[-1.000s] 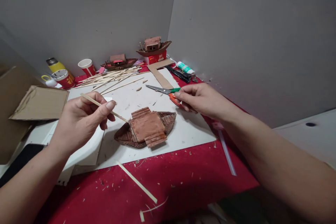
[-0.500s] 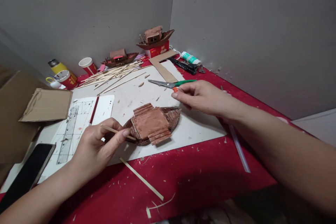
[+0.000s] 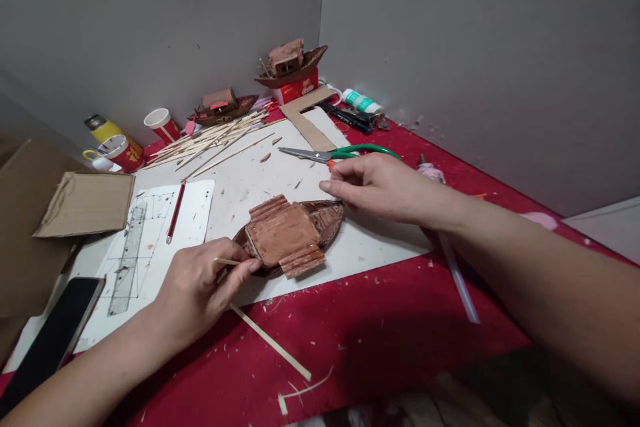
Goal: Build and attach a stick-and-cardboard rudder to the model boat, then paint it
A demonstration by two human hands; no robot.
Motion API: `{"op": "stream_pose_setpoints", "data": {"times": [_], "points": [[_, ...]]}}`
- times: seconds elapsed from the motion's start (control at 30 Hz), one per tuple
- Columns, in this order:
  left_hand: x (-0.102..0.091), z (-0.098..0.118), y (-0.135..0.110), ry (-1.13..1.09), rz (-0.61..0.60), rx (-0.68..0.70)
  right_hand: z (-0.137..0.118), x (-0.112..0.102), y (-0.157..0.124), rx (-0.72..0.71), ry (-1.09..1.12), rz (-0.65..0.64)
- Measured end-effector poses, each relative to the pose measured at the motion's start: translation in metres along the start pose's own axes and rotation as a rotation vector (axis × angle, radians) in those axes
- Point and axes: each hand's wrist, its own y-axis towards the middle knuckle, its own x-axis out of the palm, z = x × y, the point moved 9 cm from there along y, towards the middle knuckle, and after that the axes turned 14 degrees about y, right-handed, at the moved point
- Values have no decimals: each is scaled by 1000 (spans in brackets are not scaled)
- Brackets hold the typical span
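Observation:
A small brown model boat (image 3: 287, 235) with a flat, clay-coloured roof and ridged side flaps lies on white board. My left hand (image 3: 213, 280) pinches a thin wooden strip (image 3: 226, 261) at the boat's left end, thumb and fingertips by the hull. My right hand (image 3: 367, 185) hovers over the boat's right tip, thumb and forefinger closed together; whether something tiny is between them cannot be seen. Just behind that hand lie green-handled scissors (image 3: 313, 155), blades pointing left, their handles partly hidden by it. A loose pale strip (image 3: 273, 342) rests below my left hand.
Two other model boats, one (image 3: 225, 109) beside thin sticks (image 3: 215, 138) and one (image 3: 290, 65) on a red box, stand behind. At left are paper cups (image 3: 163, 125), a ruler (image 3: 127, 260), a pencil (image 3: 176, 212), a phone (image 3: 55, 340) and cardboard (image 3: 85, 203). A glue bottle (image 3: 363, 101) lies behind.
My left hand has moved right, closer in against the boat's left end with the strip. My right hand has shifted slightly left toward the boat's tip, baring more of the scissors' green handles.

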Motion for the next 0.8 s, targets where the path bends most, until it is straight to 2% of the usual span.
{"op": "stream_pose_setpoints", "data": {"times": [0.13,0.33,0.43,0.6,0.8], "points": [[9,1,-2,79,-72,30,-4,1,-1,-20,3,-9],[15,0,-6,122,-94,34,-3,4,-2,10,-41,-22],[12,-2,-4,78,-109,13,-3,4,-2,4,-40,-22],[6,-9,-1,-1,-194,-96,-2,5,-3,22,-37,-28],[0,-2,3,-57,-163,-74,-4,4,-4,19,-55,-28]]}}
